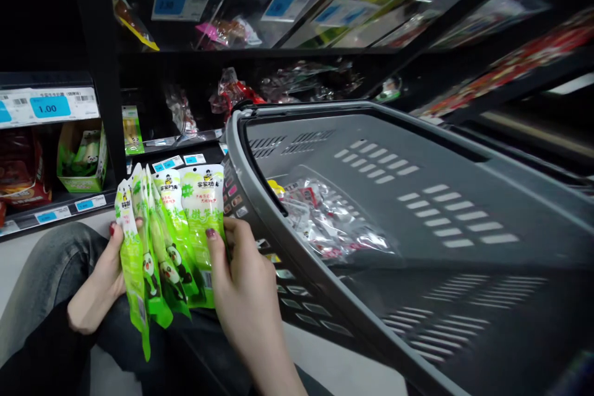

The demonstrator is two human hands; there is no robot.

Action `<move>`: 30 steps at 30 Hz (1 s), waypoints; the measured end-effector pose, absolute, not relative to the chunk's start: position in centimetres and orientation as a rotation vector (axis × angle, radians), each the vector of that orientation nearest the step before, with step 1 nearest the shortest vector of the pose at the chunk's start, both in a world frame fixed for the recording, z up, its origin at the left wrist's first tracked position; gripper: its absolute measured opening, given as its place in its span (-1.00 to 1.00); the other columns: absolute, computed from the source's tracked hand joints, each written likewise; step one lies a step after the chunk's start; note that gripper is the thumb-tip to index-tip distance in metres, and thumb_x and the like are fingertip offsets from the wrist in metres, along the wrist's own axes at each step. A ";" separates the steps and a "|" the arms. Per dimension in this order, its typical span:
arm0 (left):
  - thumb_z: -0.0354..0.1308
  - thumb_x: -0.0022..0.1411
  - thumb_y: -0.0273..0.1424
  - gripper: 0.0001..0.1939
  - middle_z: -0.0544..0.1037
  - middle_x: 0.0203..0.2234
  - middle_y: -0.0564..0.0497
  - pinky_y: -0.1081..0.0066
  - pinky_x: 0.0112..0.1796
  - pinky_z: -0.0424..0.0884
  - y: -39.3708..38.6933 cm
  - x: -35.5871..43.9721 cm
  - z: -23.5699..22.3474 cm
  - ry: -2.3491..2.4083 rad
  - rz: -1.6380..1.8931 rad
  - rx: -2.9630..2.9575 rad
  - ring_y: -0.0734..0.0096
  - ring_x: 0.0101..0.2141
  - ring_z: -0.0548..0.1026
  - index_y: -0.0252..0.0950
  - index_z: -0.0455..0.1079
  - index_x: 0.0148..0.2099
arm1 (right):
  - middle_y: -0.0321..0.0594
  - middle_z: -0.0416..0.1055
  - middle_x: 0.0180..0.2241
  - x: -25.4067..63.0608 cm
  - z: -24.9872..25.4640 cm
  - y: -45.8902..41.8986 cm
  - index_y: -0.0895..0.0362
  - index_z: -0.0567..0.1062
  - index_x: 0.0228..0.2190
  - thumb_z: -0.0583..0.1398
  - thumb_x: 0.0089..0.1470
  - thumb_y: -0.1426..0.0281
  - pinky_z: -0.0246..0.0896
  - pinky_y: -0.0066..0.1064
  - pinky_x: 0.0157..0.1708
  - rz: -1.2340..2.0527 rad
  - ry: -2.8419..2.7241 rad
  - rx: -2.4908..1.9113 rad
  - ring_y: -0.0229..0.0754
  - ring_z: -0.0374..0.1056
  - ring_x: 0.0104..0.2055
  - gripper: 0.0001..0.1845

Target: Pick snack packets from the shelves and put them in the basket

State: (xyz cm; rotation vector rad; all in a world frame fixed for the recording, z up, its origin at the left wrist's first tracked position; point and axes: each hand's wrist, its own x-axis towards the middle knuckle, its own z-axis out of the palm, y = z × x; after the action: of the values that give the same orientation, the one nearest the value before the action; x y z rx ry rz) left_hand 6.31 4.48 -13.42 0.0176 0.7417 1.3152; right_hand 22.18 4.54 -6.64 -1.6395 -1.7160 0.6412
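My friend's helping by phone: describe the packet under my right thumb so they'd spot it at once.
Find the grey basket; just left of it, your left hand and right hand hold fanned green-and-white packets. Yours is the rightmost packet, nearest the basket. Its front shows widest, while its neighbours overlap or turn more edge-on.

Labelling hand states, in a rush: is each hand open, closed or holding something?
Left hand: closed, holding the left end of the fanned green packets.
Right hand: closed, holding the rightmost packet.
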 end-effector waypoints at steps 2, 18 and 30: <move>0.45 -0.48 -0.18 -0.62 0.63 -0.49 0.05 0.24 -0.18 0.47 4.5 6.3 -13.5 0.728 1.307 0.007 0.12 -0.29 0.56 -0.22 0.50 -0.51 | -0.19 0.45 -0.52 21.9 -6.9 4.6 0.13 0.28 -0.27 -0.03 0.14 0.37 0.12 -0.43 -0.54 0.660 -1.725 -1.652 -0.11 0.40 -0.51 -0.85; 0.30 -0.06 -0.28 -0.69 0.61 -0.34 -0.13 0.25 -0.14 0.44 5.0 5.8 -14.5 0.778 1.226 0.076 0.11 -0.18 0.52 -0.36 0.47 -0.26 | -0.03 0.40 -0.25 20.9 -9.2 5.7 0.17 0.40 -0.24 -0.12 0.15 0.41 0.17 -0.27 -0.24 0.865 -1.842 -1.635 -0.04 0.31 -0.21 -0.67; 0.39 -0.21 -0.34 -0.68 0.61 -0.53 -0.04 0.48 -0.50 0.46 4.8 8.0 -14.4 0.955 1.317 0.104 0.33 -0.53 0.55 -0.36 0.45 -0.35 | -0.07 0.22 -0.18 20.6 -8.1 4.7 0.11 0.36 -0.28 0.15 0.01 0.34 0.21 -0.20 -0.16 0.562 -1.936 -1.351 -0.03 0.25 -0.14 -0.81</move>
State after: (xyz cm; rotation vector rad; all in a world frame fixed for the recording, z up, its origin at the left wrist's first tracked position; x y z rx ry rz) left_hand 8.04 4.83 -14.36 0.1040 0.9553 1.3173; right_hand 20.57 4.71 -8.09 -1.3509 -1.9356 0.5622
